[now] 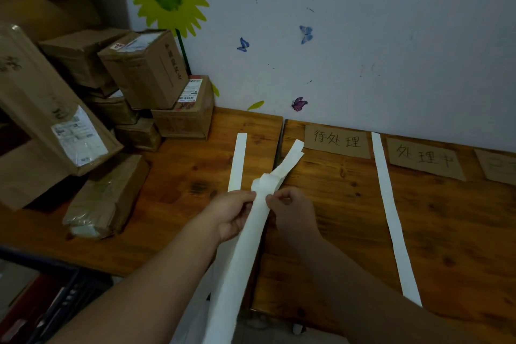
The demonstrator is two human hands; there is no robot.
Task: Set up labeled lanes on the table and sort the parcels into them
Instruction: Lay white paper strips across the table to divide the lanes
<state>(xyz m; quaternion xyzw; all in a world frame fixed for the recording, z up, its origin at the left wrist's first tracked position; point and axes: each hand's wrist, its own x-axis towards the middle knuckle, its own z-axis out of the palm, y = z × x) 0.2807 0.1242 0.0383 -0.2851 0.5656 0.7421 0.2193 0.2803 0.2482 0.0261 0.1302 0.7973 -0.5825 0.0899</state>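
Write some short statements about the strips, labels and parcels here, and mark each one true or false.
1. The left hand and right hand hold a bundle of white strips. True.
2. The parcels are already sorted into lanes. False: they are stacked at the left end of the table.
3. A flat strip lies between the left label and the middle label. True.
4. The labels are white paper. False: they are brown card with handwriting.
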